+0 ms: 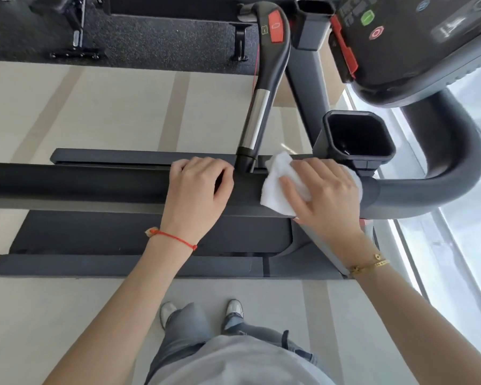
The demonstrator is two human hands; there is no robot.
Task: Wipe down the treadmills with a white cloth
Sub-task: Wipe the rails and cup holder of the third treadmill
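A dark grey treadmill fills the middle of the head view, its thick side handrail (75, 183) running left to right. My left hand (199, 194) grips this rail, fingers curled over its far side. Just right of it, my right hand (325, 194) presses a folded white cloth (278, 187) onto the rail near the base of the upright grip (257, 118). The cloth wraps over the rail's top and shows to the left of my fingers. The running belt (150, 232) lies below the rail.
A square black cup holder (358, 137) stands right behind my right hand. The console (417, 43) with green and red buttons is at the top right, above a curved front bar (456, 162). Light floor (67, 315) lies around my feet; a glass wall runs on the right.
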